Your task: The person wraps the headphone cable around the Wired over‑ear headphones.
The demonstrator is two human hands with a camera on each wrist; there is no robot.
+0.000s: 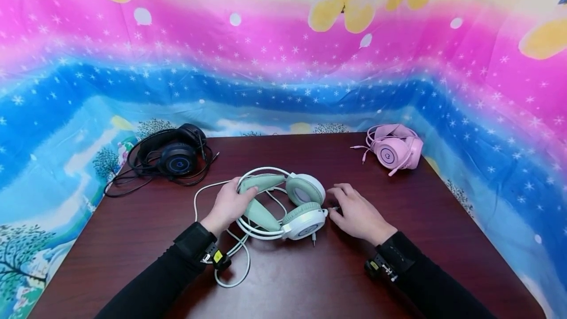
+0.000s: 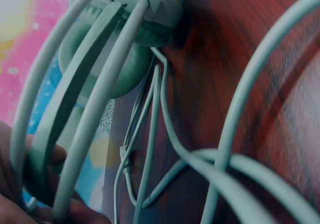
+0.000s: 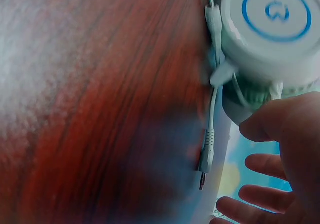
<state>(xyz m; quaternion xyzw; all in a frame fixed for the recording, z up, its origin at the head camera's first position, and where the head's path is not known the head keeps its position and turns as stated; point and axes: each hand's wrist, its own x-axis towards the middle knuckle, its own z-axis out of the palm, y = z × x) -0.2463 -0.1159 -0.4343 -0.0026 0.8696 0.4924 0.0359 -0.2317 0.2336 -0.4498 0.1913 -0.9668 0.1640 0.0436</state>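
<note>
A white headset with pale green cushions lies at the middle of the table, its ear cups to the right. My left hand grips it by the headband, thumb across the green pad; the left wrist view shows fingers around the white bands. My right hand is just right of the ear cups with fingers loosely bent and apart. In the right wrist view its thumb is close beside the cup; contact is unclear. Two cable plugs, one of them a thin jack, lie by the cup.
Behind on the left lies a black headset with its coiled cable. A pink headset sits at the back right. The pale cable loops over the dark wooden table. A printed cloth surrounds the table's far sides.
</note>
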